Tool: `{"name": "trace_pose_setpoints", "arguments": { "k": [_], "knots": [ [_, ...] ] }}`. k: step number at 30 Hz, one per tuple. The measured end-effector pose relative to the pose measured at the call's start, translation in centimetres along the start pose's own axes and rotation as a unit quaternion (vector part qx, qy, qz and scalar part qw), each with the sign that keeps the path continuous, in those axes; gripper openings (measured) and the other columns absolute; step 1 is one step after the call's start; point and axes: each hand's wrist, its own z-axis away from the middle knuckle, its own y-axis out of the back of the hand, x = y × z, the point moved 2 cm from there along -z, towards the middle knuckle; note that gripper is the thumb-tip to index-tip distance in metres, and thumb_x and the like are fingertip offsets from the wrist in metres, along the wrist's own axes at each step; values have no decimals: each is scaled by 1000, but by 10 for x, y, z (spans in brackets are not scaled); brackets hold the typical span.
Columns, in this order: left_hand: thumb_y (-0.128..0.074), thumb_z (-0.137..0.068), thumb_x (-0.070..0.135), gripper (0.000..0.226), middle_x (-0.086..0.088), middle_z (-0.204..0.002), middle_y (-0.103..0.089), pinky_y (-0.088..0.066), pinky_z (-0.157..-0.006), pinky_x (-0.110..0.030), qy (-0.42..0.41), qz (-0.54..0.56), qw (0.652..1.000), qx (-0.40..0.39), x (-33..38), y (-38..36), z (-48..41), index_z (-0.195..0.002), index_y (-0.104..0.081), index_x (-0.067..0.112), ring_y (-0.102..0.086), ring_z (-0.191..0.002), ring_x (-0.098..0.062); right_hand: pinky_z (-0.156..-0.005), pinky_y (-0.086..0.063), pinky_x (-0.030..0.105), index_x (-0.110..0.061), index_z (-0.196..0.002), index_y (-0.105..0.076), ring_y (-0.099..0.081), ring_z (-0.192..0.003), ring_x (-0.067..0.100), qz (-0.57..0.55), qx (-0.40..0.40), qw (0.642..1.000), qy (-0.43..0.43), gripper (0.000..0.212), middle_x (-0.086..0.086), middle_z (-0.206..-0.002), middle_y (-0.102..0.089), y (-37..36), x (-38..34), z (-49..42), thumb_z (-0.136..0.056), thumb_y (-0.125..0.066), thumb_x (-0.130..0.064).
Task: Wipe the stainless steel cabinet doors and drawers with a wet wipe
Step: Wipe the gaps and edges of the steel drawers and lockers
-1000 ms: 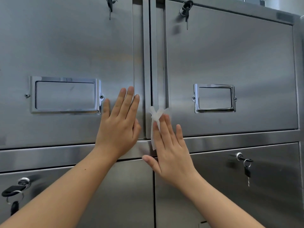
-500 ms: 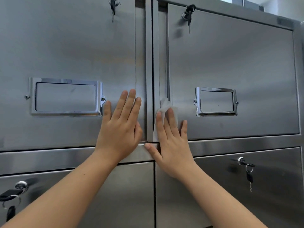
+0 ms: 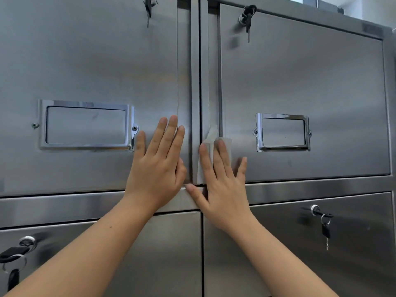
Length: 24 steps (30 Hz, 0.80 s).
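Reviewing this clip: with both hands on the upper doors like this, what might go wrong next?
1. The left hand lies bare and flat on the upper-left door, so it may leave fingerprints on the steel.
2. The wet wipe is bunched and only partly under the fingers of the right hand; it might slip out or catch in the seam between the doors.
3. A sweep rightward could snag it on the label holder.

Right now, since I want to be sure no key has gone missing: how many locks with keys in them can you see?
4: the upper left key, cut off by the frame's top edge, the upper right key, the lower right key and the lower left key. Others may lie outside the frame.
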Motion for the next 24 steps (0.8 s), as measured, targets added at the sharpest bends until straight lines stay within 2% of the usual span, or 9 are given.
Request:
{"name": "trace_pose_setpoints", "arguments": {
  "k": [3, 13, 24],
  "knots": [
    [-29, -88, 23, 58, -18, -148, -28, -21, -108, -58, 1, -1, 1000, 3, 0, 0, 0, -140, -36, 0, -26, -137, -33, -107, 10, 53, -15, -148, -11, 3, -144, 20, -11, 32, 999, 11, 73, 9, -156, -1, -1, 2, 2, -91, -26, -58],
    [-30, -87, 23, 58, -18, -148, -30, -22, -107, -58, 3, -1, 1000, 5, 0, 0, -1, -139, -37, 0, -28, -136, -34, -108, 8, 56, -9, -148, -10, 3, -144, 25, -20, 51, 998, 13, 75, 2, -154, 10, 0, -2, -2, -91, -25, -56],
    [-29, -87, 23, 58, -17, -148, -29, -21, -108, -58, 3, 5, 1000, 4, 0, 0, 0, -140, -36, 0, -26, -137, -33, -108, 7, 58, -7, -147, -13, -5, -143, 23, 30, 43, 998, -18, 78, 10, -156, -10, -8, -1, 6, -90, -25, -59]
  ]
}}
